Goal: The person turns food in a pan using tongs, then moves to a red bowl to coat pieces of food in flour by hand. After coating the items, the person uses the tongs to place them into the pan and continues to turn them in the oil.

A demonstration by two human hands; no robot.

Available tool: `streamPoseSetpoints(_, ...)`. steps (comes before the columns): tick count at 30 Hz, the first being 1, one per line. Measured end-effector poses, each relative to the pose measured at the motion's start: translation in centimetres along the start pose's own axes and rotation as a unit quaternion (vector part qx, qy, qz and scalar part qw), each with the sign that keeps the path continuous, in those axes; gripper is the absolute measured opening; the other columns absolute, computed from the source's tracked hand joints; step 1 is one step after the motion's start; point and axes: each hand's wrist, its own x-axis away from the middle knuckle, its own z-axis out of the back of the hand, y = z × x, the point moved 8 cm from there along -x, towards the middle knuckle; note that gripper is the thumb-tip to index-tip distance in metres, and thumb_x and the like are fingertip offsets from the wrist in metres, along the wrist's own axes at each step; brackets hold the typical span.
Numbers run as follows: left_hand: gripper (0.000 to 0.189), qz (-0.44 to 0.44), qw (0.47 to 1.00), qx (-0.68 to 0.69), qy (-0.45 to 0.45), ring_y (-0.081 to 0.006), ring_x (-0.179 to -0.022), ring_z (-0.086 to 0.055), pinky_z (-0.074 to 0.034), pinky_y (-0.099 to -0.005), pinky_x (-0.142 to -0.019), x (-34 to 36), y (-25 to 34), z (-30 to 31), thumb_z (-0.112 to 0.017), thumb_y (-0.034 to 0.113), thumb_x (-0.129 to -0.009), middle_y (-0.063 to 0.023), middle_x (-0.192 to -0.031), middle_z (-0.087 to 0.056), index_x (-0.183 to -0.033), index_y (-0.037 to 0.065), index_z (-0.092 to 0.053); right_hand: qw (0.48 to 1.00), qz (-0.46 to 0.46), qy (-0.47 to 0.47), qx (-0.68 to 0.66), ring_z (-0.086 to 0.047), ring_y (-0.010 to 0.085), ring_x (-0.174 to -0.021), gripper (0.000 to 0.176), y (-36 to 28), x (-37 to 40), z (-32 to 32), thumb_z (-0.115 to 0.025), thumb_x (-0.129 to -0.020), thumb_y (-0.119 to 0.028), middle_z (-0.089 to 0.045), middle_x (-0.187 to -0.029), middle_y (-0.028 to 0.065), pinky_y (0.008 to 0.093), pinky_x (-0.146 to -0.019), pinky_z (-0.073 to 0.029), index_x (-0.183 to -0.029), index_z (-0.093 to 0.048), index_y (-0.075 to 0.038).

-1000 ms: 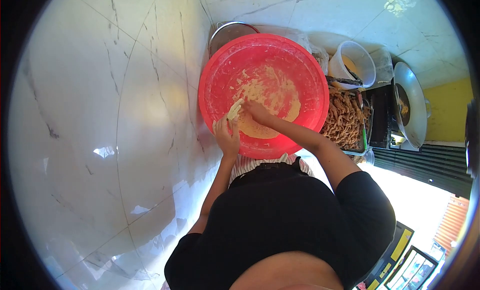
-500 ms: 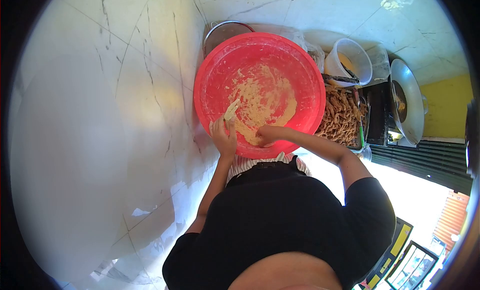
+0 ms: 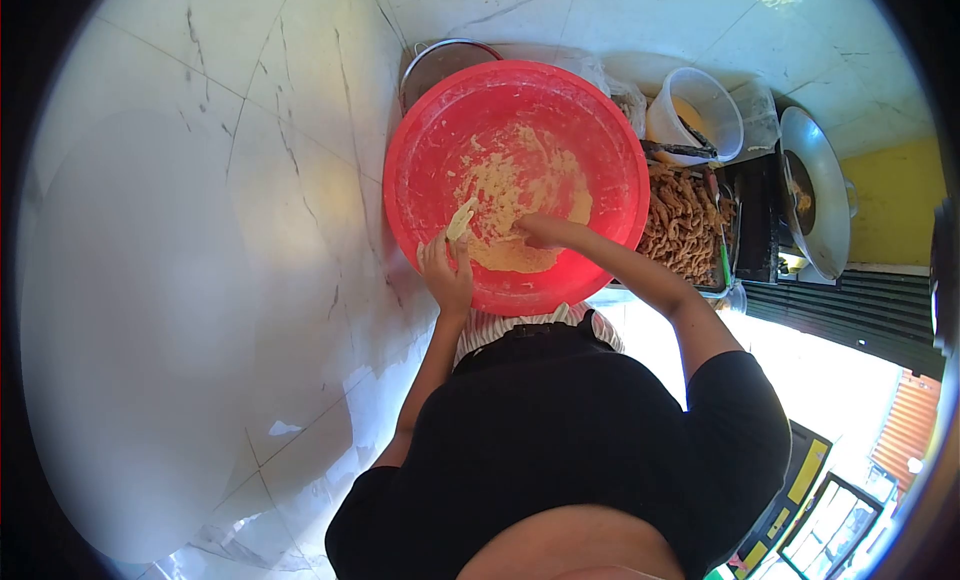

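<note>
A wide red basin (image 3: 420,130) holds crumbly tan-yellow flour or breading (image 3: 495,175), spread over its bottom. My left hand (image 3: 445,275) is at the basin's near left rim, its fingers pinching a pale yellowish strip (image 3: 461,220) that points up over the flour. What the strip is, I cannot make out. My right hand (image 3: 541,231) reaches in from the right, low over the middle of the flour. Its fingers are curled together and partly hidden; anything inside them does not show.
Right of the basin is a tray of browned fried strips (image 3: 680,225) with green-handled tongs (image 3: 724,260). Behind it stands a translucent tub (image 3: 715,110) of yellowish liquid. A large metal wok (image 3: 830,200) is farther right. A tiled wall (image 3: 290,180) borders the left side.
My right hand has moved from the near edge of the flour up toward its middle, and the flour near me looks flatter. My left hand still holds the pale strip in place.
</note>
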Motion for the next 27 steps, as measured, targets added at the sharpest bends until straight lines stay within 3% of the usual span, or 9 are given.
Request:
streamPoseSetpoints(4,0.032,-0.001,1.000,0.000,0.004,-0.0287,-0.091,-0.049,-0.025,-0.0427,-0.093,0.0,0.0,0.0,-0.048,0.025,-0.081,-0.0158,-0.093,-0.054,-0.099,-0.001,-0.051,0.990,0.096,0.094,0.050,-0.051,0.0327,-0.087,0.029,0.1,-1.0,0.7,-0.048,-0.068,0.002,-0.053,-0.088,0.0190,0.0391,-0.074,-0.042,-0.098,-0.051,0.000)
streamPoseSetpoints(6,0.032,-0.001,1.000,0.001,0.001,-0.0286,-0.091,-0.049,-0.025,-0.0428,-0.093,0.0,-0.1,-0.1,-0.048,0.025,-0.081,-0.0158,-0.093,-0.054,-0.099,-0.001,-0.051,0.980,-0.119,0.157,0.021,-0.048,0.0347,-0.089,0.025,1.9,-0.7,3.2,-0.044,-0.068,0.005,-0.050,-0.090,0.0206,0.0399,-0.076,-0.040,-0.093,-0.050,0.003)
streamPoseSetpoints(9,0.031,-0.002,1.000,-0.002,0.003,-0.0284,-0.090,-0.050,-0.026,-0.0431,-0.092,0.1,-0.1,-0.1,-0.049,0.024,-0.081,-0.0155,-0.092,-0.055,-0.099,-0.001,-0.052,0.951,-0.098,0.275,0.103,-0.046,0.0364,-0.090,0.022,3.3,-1.3,3.8,-0.042,-0.070,0.003,-0.048,-0.093,0.0227,0.0392,-0.077,-0.038,-0.091,-0.048,0.006)
streamPoseSetpoints(13,0.031,0.000,1.000,0.001,0.006,-0.0284,-0.090,-0.050,-0.026,-0.0432,-0.092,0.0,0.0,0.0,-0.050,0.025,-0.080,-0.0153,-0.092,-0.055,-0.098,-0.001,-0.052,0.948,-0.044,0.255,0.186,-0.044,0.0366,-0.089,0.022,2.6,-2.2,2.0,-0.040,-0.071,0.004,-0.046,-0.095,0.0228,0.0372,-0.078,-0.038,-0.092,-0.047,0.008)
streamPoseSetpoints(16,0.031,0.004,1.000,0.006,0.009,-0.0286,-0.090,-0.050,-0.026,-0.0431,-0.092,0.0,0.0,0.1,-0.050,0.025,-0.080,-0.0154,-0.092,-0.055,-0.097,-0.001,-0.052,0.958,-0.013,0.286,0.003,-0.046,0.0356,-0.088,0.021,1.9,-0.9,0.8,-0.044,-0.072,0.001,-0.048,-0.094,0.0212,0.0357,-0.076,-0.039,-0.092,-0.047,0.006)
streamPoseSetpoints(18,0.031,0.007,1.000,0.010,0.014,-0.0287,-0.090,-0.050,-0.027,-0.0430,-0.092,-0.1,0.0,0.1,-0.050,0.025,-0.080,-0.0156,-0.092,-0.055,-0.097,-0.001,-0.052,0.991,0.055,0.112,-0.039,-0.050,0.0329,-0.083,0.022,-0.8,-0.3,-1.2,-0.049,-0.073,-0.007,-0.052,-0.088,0.0189,0.0360,-0.072,-0.041,-0.093,-0.050,0.002)
streamPoseSetpoints(21,0.031,0.009,1.000,0.013,0.025,-0.0289,-0.089,-0.050,-0.027,-0.0427,-0.091,0.0,-0.2,0.3,-0.050,0.025,-0.080,-0.0161,-0.091,-0.055,-0.097,-0.001,-0.052,0.993,0.115,-0.002,0.010,-0.055,0.0278,-0.073,0.027,-0.2,-0.8,-4.0,-0.056,-0.071,-0.019,-0.056,-0.077,0.0155,0.0365,-0.063,-0.043,-0.094,-0.055,-0.005)
streamPoseSetpoints(24,0.031,0.011,0.999,0.022,0.026,-0.0290,-0.088,-0.050,-0.027,-0.0424,-0.091,-0.1,-0.1,0.6,-0.050,0.024,-0.080,-0.0162,-0.090,-0.055,-0.096,-0.002,-0.052,0.993,0.077,0.027,0.080,-0.056,0.0216,-0.061,0.027,1.5,-2.0,0.1,-0.060,-0.068,-0.024,-0.058,-0.069,0.0121,0.0341,-0.056,-0.043,-0.091,-0.060,-0.009)
streamPoseSetpoints(27,0.030,0.007,0.999,0.025,0.021,-0.0288,-0.088,-0.050,-0.028,-0.0423,-0.091,-0.1,0.3,0.7,-0.050,0.024,-0.080,-0.0160,-0.089,-0.055,-0.096,-0.002,-0.052,0.992,-0.013,0.123,0.015,-0.057,0.0192,-0.058,0.023,6.6,-3.0,5.7,-0.066,-0.065,-0.022,-0.060,-0.066,0.0102,0.0314,-0.052,-0.043,-0.083,-0.063,-0.008)
